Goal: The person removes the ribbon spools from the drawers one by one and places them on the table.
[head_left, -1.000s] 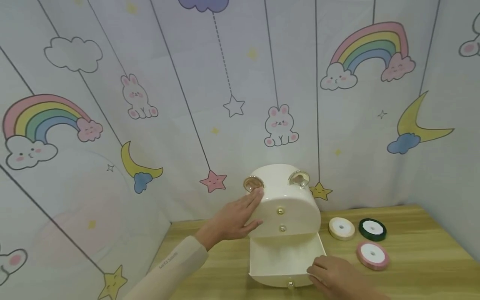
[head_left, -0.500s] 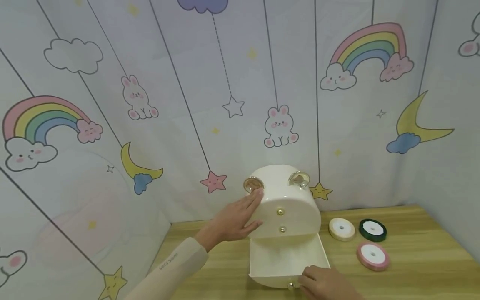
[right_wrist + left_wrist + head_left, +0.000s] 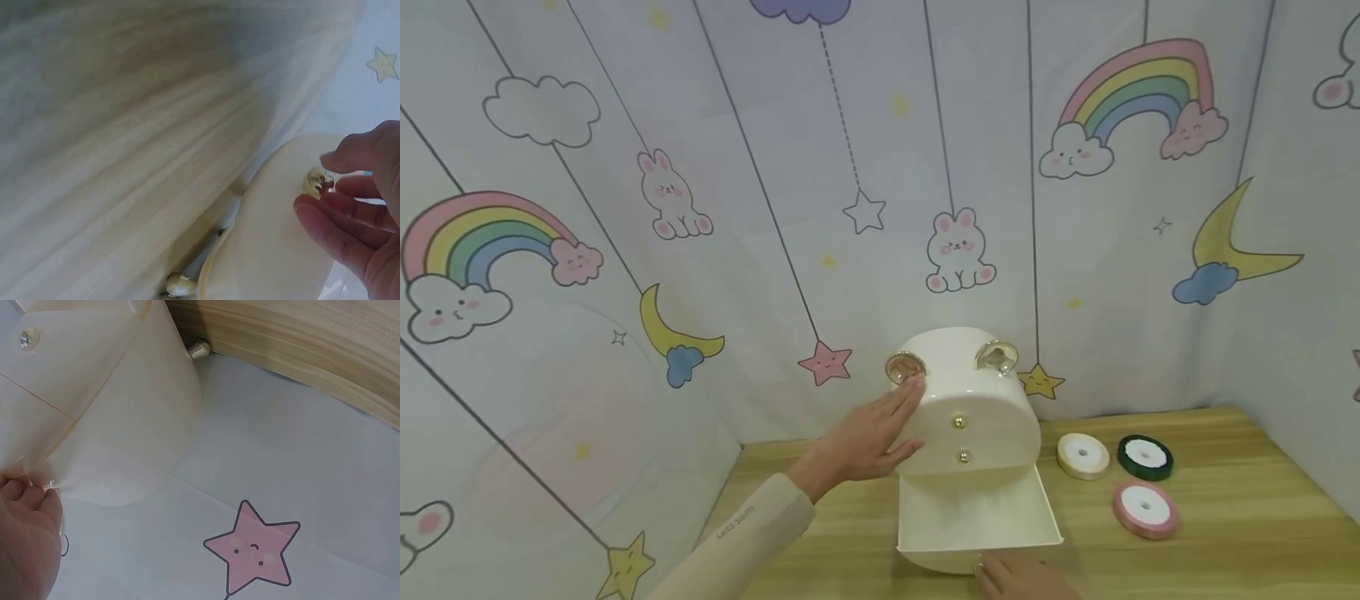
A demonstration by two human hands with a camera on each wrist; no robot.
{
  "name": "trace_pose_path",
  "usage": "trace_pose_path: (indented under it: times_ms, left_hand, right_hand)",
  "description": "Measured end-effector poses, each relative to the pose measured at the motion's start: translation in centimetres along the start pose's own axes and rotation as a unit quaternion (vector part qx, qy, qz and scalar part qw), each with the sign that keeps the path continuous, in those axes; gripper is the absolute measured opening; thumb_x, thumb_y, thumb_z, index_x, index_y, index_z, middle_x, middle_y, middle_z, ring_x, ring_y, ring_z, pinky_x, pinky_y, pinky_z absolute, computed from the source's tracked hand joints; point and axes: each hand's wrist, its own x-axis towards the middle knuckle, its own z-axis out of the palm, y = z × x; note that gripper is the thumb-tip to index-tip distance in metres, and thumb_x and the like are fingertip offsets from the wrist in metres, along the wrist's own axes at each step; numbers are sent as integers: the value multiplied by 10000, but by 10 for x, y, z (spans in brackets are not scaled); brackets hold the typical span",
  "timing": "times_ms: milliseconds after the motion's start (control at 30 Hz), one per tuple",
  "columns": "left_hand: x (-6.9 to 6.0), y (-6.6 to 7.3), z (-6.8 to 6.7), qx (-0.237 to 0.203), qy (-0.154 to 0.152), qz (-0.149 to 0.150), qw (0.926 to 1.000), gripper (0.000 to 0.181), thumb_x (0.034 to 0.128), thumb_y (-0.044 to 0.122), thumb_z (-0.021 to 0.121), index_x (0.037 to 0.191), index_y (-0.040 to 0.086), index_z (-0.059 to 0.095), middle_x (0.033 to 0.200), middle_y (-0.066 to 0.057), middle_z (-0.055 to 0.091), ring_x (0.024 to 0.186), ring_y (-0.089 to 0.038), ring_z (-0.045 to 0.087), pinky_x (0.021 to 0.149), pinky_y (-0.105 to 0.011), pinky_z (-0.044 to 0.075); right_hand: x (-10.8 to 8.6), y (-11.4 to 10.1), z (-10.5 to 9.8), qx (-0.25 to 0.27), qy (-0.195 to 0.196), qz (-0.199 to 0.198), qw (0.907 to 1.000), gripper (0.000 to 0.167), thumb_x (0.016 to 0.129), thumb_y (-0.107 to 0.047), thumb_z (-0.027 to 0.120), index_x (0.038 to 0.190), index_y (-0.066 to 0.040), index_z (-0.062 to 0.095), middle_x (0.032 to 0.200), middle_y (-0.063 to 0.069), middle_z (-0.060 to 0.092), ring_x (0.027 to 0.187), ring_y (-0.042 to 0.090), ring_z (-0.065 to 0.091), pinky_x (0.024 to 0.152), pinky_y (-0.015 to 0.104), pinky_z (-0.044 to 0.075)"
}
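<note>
A cream storage box (image 3: 973, 400) with gold-rimmed ears and gold knobs stands against the backdrop, its lower drawer (image 3: 977, 512) pulled out and bare inside. My left hand (image 3: 868, 437) rests on the box's upper left side, fingers extended beside the ear (image 3: 906, 367). In the left wrist view, the left fingertips (image 3: 31, 494) touch the rounded top edge. At the drawer's front, my right hand (image 3: 1026, 579) is partly cut off by the frame. In the right wrist view, its fingers and thumb (image 3: 337, 234) curl round the drawer knob (image 3: 317, 181).
Ribbon spools lie on the wooden table (image 3: 1232, 467) right of the box: a cream spool (image 3: 1083, 456), a dark green spool (image 3: 1146, 457) and a pink spool (image 3: 1146, 508). A printed cloth backdrop (image 3: 880, 292) closes off the back and sides.
My right hand has slid left along the drawer front, from its right corner to the knob. The left hand has stayed on the box, and the drawer stands as before.
</note>
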Motion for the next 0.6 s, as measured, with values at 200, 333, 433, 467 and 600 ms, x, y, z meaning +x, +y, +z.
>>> trace_pose_path:
  times_ms: [200,333,433,467,600]
  left_hand:
    - [0,1,-2,24,8,-4,10000,777,1108,453,443,1679,12,154,1764,-150,190,1619,-297,293,1271,-420,379]
    - [0,1,-1,88,34,5,10000,778,1107,455,444,1679,12,157,1762,-152,201,1614,-294,308,1264,-417,391]
    - [0,1,0,100,58,25,9999,779,1105,453,451,1678,13,161,1759,-154,207,1610,-294,317,1263,-416,393]
    - [0,1,0,106,62,30,9999,778,1105,452,452,1678,13,161,1759,-154,208,1609,-295,320,1262,-415,393]
    - [1,0,-2,82,47,23,10000,766,1105,447,453,1677,18,179,1755,-148,226,1604,-295,332,1271,-416,380]
  right_hand:
    - [4,-4,3,152,135,157,9997,341,965,-487,667,918,-150,656,900,-51,539,700,-9,424,555,94,315]
    - [6,-8,3,998,39,553,9935,273,942,-408,729,901,-185,577,875,-96,473,706,-58,333,558,60,251]
    - [8,-12,1,1730,-182,1047,9792,244,945,-327,732,902,-195,531,840,-121,435,706,-81,313,552,59,252]
    - [9,-13,0,1959,-281,1205,9728,234,953,-308,721,904,-193,522,830,-126,427,702,-85,310,547,65,261]
    - [12,-14,-2,2160,-469,1378,9655,213,960,-276,709,907,-192,521,825,-135,422,706,-93,309,540,64,270]
